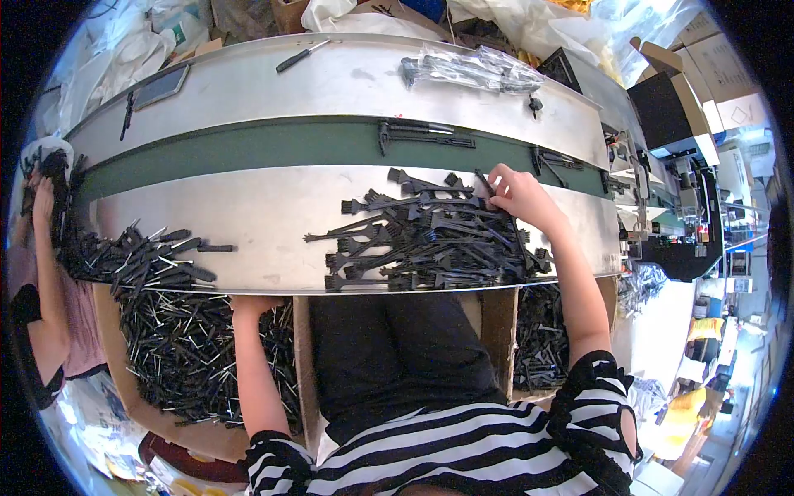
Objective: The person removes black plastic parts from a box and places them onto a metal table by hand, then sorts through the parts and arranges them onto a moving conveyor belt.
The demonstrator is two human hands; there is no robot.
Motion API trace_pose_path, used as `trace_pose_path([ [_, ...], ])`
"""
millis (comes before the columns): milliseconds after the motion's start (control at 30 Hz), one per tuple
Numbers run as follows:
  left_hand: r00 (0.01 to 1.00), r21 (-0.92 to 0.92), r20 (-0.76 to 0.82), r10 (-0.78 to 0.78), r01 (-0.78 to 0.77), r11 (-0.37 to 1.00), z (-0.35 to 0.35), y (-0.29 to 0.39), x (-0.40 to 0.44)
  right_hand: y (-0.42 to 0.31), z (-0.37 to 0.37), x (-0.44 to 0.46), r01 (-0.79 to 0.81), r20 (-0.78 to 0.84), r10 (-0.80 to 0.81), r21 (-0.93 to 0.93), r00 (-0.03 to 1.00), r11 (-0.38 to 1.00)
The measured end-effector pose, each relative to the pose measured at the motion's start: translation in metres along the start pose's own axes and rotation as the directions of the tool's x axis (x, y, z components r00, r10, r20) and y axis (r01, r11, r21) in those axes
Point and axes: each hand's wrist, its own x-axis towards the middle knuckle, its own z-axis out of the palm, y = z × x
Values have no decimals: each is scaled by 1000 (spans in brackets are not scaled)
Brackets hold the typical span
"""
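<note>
My right hand [519,198] is closed, thumb and fingers pinching a slim black brush [485,182] at the far right of a brush pile. That pile of black brushes [422,236], with short bristle heads and thin handles, lies on the metal tabletop in front of me. My left hand [257,303] reaches into a cardboard box of black handles with bare metal shafts [198,355]. The table's front edge hides its fingers, so their grip does not show. More of these black handles [153,260] lie heaped on the tabletop at the left.
A green conveyor belt [281,145] crosses beyond the tabletop, carrying several black pieces [426,135]. A screwdriver [303,56], a phone [162,87] and a plastic-wrapped bundle [471,70] lie on the far ledge. At left, another person's hand [43,198] touches a black pile. A second box [542,339] holds black brushes.
</note>
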Motion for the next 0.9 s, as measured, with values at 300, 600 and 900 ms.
trace_pose_path([
  [300,976,-138,91,-197,209,968,-54,41,-29,29,-4,17,142,-206,-44,492,978,859],
  [600,951,-129,-209,-226,203,971,16,19,-8,36,-10,39,162,-214,-284,-457,935,875],
  [900,910,-148,-295,-292,259,955,10,32,-18,14,-5,15,246,-389,-289,-157,875,956],
])
